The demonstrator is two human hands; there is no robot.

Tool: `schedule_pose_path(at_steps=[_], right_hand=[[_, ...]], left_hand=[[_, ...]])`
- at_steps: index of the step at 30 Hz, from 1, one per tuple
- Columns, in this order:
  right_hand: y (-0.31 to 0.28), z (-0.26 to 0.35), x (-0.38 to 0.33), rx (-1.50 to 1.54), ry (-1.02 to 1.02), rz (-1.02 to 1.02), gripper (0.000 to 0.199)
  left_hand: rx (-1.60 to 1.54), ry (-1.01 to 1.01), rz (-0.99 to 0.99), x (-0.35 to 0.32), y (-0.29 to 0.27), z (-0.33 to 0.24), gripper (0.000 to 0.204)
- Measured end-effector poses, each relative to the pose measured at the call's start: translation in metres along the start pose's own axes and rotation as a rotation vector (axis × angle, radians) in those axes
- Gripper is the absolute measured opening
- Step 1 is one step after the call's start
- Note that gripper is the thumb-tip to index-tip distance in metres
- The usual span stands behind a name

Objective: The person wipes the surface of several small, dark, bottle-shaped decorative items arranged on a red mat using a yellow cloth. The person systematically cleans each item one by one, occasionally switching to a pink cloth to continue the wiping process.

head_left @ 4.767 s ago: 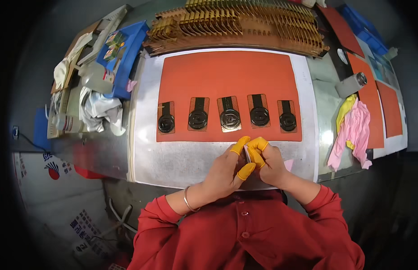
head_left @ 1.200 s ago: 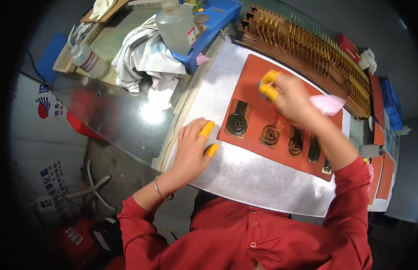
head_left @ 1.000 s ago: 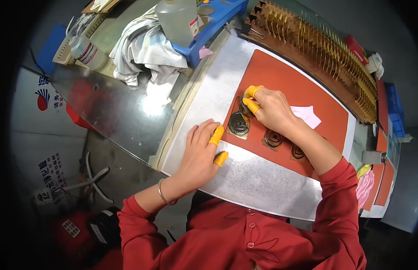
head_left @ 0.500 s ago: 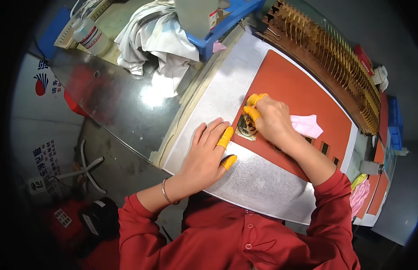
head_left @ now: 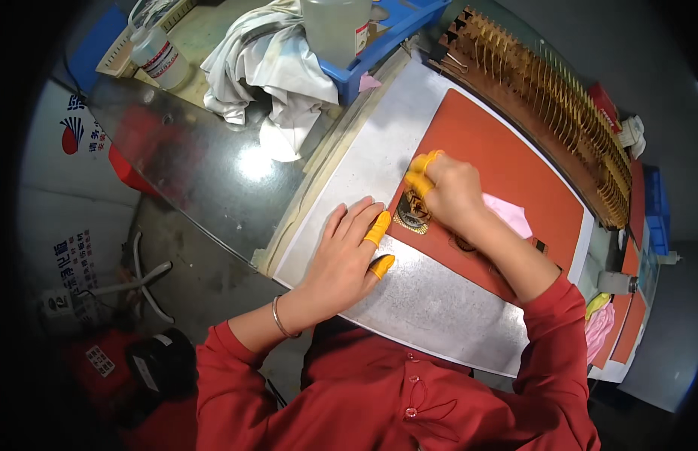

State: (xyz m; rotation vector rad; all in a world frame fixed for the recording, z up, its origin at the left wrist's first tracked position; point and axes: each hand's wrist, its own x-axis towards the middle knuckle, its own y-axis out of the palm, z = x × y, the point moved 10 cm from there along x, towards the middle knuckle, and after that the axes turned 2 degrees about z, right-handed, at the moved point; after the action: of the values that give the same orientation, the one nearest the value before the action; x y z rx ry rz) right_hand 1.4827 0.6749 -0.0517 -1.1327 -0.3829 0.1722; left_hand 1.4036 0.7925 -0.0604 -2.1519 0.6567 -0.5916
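Gold-and-black plate [head_left: 411,218] lies under the curled right hand [head_left: 450,188], whose grasp is hidden, while the unladen left hand [head_left: 347,252] apparently braces alongside.

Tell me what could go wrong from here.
The right hand is at the patterned plate, so uneven pressure might shift or scratch it. Bare fingers of the left hand lie near that plate and could smudge it. The pink cloth beside the right forearm might get dragged.

Glare: one white patch on the dark tabletop [head_left: 202,169], left of your left hand [head_left: 338,255]. Sheen: grey sheet [head_left: 447,308], right of that hand. Borders: black, fisheye-curved.
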Motion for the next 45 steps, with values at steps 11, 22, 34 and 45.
schedule_pose_path(at_steps=[11, 22, 34, 45], right_hand=[[0.005, 0.013, -0.006, 0.020, -0.109, 0.038, 0.009], [0.011, 0.028, -0.024, 0.081, -0.150, 0.161, 0.011], [-0.001, 0.014, -0.014, 0.063, -0.147, 0.034, 0.009], [-0.003, 0.014, -0.016, 0.028, -0.144, 0.089, 0.013]], left_hand=[[0.025, 0.001, -0.026, 0.000, -0.002, -0.001, 0.052], [0.008, 0.018, -0.092, -0.003, -0.006, -0.001, 0.043], [-0.011, 0.025, -0.128, -0.005, -0.008, -0.001, 0.035], [-0.006, -0.005, -0.096, -0.004, -0.007, 0.000, 0.046]])
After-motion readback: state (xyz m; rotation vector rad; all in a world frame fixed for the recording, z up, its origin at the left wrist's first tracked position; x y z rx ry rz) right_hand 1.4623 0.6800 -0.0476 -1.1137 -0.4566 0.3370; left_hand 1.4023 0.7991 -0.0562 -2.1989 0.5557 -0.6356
